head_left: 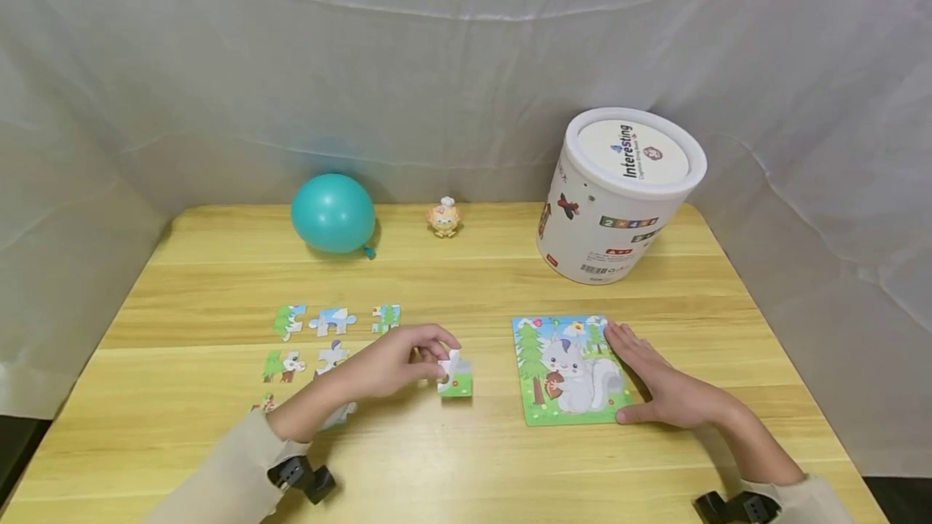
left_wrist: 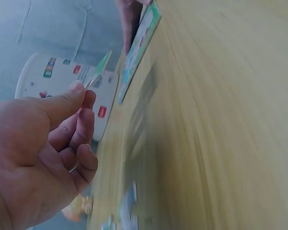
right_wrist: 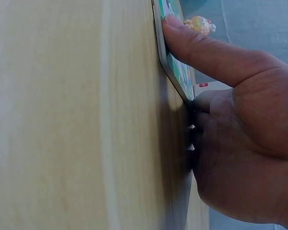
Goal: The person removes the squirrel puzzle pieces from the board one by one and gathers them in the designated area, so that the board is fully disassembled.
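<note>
My left hand (head_left: 400, 362) pinches a jigsaw piece (head_left: 459, 378) between thumb and fingertips, raised above the table; it shows green and white with a small red spot. In the left wrist view, that piece (left_wrist: 102, 67) appears nearly edge-on. To its right lies a square squirrel picture puzzle board (head_left: 568, 370). My right hand (head_left: 673, 386) rests along the board's right side, thumb on the lower right corner, other fingers spread by the upper right corner. In the right wrist view, the thumb (right_wrist: 206, 50) presses on the board's rim.
Loose jigsaw pieces (head_left: 333, 320) lie in rows at left, some hidden by my left arm. A teal balloon (head_left: 332, 213), a small chef-hat figurine (head_left: 444, 218) and a white lidded bucket (head_left: 612, 209) stand along the back. Grey cloth (head_left: 466, 87) encloses the wooden table (head_left: 466, 467).
</note>
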Motion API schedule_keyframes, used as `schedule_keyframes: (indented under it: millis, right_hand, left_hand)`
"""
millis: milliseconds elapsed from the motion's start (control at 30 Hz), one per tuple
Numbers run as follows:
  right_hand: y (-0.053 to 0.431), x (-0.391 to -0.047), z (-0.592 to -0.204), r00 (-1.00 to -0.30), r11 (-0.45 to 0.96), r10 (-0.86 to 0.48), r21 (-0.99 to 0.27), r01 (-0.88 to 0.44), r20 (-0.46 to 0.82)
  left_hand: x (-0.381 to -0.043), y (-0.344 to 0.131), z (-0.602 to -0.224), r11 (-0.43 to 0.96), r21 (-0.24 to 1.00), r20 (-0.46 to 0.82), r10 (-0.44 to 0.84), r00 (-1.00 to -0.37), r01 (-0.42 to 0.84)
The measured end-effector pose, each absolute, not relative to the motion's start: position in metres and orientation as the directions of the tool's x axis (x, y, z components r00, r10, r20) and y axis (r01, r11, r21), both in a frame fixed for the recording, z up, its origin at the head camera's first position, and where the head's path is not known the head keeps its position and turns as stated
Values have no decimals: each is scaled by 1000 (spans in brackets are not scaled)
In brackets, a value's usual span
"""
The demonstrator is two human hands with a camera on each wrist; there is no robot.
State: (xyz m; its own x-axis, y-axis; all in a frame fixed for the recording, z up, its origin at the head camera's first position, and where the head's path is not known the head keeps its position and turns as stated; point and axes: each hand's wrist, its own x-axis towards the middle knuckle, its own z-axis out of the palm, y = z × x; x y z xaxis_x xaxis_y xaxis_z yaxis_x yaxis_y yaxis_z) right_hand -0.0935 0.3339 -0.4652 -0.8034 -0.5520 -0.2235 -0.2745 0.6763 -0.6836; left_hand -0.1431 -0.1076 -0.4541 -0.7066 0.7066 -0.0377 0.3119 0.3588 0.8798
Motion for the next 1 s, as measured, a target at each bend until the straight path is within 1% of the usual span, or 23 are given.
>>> schedule_keyframes:
  millis: [400,533,800,1000]
  right_hand:
    - [332,-92,-464,-801,675,-549,-692,-257,-238]
    - [332,-92,-463,-801,675,-548,-692,-254,-240]
    - [333,-94,-464,-804,683,-543,-685,-254,-244]
    - [334,-94,-463,-804,681,-542,-689,-248,-246]
  left_hand:
    - [-132,-160,-457,401,873,-75,673,-736,277]
    - [-127,-173,-458,409,877,-103,671,-734,251]
    - [-117,-194,-456,436,876,-173,681,-711,205]
    - [-117,-200,-457,465,855,-179,679,-712,229]
